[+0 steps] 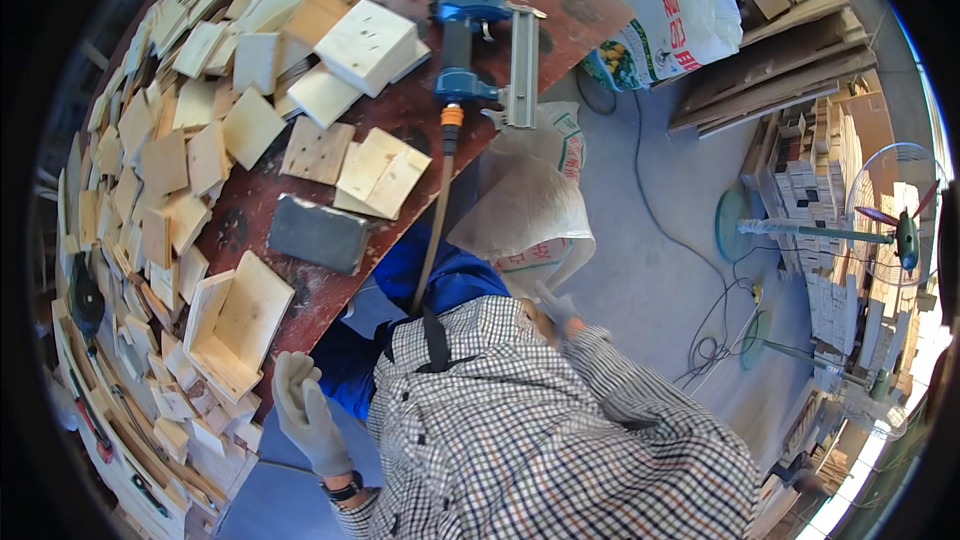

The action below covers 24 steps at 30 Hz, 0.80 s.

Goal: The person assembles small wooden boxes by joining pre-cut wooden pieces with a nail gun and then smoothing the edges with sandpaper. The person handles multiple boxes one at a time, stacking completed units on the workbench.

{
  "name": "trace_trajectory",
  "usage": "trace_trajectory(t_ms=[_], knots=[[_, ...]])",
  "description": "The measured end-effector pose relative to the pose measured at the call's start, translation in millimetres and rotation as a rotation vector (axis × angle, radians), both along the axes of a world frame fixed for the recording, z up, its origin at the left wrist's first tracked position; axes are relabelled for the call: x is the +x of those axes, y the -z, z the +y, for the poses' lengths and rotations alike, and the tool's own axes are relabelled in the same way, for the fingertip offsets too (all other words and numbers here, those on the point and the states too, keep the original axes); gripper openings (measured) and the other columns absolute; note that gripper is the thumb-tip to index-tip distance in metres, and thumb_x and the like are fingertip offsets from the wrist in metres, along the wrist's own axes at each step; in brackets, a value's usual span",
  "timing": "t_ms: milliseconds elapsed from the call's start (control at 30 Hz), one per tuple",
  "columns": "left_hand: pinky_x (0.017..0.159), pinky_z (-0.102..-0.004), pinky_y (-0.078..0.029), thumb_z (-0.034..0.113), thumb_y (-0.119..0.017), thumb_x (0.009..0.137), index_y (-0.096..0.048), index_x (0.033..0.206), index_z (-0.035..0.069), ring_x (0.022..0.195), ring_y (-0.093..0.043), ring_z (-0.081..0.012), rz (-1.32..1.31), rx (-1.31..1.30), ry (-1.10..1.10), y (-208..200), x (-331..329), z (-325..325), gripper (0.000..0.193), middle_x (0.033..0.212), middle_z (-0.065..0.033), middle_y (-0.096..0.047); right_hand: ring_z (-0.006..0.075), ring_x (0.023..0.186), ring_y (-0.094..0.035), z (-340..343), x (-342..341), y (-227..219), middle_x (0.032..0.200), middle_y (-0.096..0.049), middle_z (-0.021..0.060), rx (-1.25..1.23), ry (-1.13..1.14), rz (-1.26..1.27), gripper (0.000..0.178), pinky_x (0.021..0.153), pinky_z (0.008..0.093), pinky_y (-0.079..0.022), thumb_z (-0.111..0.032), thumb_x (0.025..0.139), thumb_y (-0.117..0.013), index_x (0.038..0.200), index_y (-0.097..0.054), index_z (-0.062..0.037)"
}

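My left hand (pixel 308 412), in a pale work glove, is held near the table edge with its fingers loosely extended and nothing in them. Just beyond its fingertips sits an open-sided wooden box (pixel 238 320) made of joined boards. My right hand (pixel 556 306), also gloved, is low in front of my body, closed at a tan piece (pixel 537 320) that looks like wood; my shirt partly hides it. A blue nail gun (pixel 460 45) with a silver magazine lies at the table's far edge, its hose running down toward me. A dark rectangular block (pixel 318 233) rests nearer.
Loose wooden blocks (pixel 255 125) are heaped over the left of the red-brown table (pixel 400 100). White woven sacks (pixel 530 190) stand beside its right edge. Cables (pixel 650 210) trail over the floor. Stacked boards (pixel 825 170) and a standing fan (pixel 905 240) are at the right.
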<state>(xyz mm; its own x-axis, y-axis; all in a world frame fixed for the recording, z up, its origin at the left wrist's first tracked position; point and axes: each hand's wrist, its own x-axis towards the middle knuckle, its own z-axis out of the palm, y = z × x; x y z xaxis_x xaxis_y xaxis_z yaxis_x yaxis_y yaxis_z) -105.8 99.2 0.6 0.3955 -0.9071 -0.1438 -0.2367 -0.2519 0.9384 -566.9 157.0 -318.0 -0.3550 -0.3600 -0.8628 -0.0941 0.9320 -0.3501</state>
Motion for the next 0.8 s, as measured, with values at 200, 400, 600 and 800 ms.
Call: trace_trajectory(t_ms=[200, 400, 600, 800], knots=[[0.101, -0.0380, -0.054, 0.001, -0.057, 0.094, -0.061, 0.139, -0.005, 0.114, -0.067, -0.0257, -0.181, -0.043, 0.329, -27.2, -18.3, -40.6, 0.046, 0.131, -0.0168, -0.065, 0.0332, 0.104, -0.069, -111.2, -43.0, 16.4, 0.117, -0.070, 0.0195, -0.217, 0.014, 0.242, 0.064, 0.088, 0.0436, -0.055, -0.042, 0.095, -0.072, 0.136, -0.058, 0.0057], [0.105, -0.0357, -0.052, 0.001, -0.057, 0.099, -0.058, 0.145, -0.006, 0.120, -0.067, -0.0237, -0.139, -0.023, 0.481, -24.2, -32.8, -56.4, 0.047, 0.134, -0.0141, -0.065, 0.0284, 0.086, -0.073, -182.7, -146.2, -53.5, 0.099, -0.075, 0.0102, -0.708, 0.308, -0.031, 0.028, 0.075, 0.0431, -0.059, -0.021, 0.104, -0.063, 0.122, -0.069, 0.0005], [0.106, -0.0389, -0.053, 0.008, -0.074, 0.091, -0.062, 0.142, 0.001, 0.122, -0.068, -0.0335, -0.267, -0.233, 0.781, -26.5, -111.9, -114.6, 0.053, 0.140, -0.0209, -0.063, 0.0164, 0.095, -0.074, -200.3, -87.9, -339.1, 0.112, -0.074, 0.0104, -0.843, 0.248, -0.330, 0.034, 0.083, 0.0315, -0.061, -0.023, 0.111, -0.059, 0.127, -0.066, 0.0061], [0.101, -0.0412, -0.058, 0.020, -0.087, 0.080, -0.056, 0.154, 0.013, 0.122, -0.067, -0.0335, -0.333, -0.396, 0.959, -7.5, -192.4, -147.0, 0.080, 0.160, -0.0188, -0.049, 0.0165, 0.094, -0.074, -147.0, -64.3, -369.6, 0.113, -0.074, 0.0123, -0.853, 0.304, -0.284, 0.037, 0.081, 0.0294, -0.061, -0.023, 0.110, -0.061, 0.127, -0.065, 0.0088]])
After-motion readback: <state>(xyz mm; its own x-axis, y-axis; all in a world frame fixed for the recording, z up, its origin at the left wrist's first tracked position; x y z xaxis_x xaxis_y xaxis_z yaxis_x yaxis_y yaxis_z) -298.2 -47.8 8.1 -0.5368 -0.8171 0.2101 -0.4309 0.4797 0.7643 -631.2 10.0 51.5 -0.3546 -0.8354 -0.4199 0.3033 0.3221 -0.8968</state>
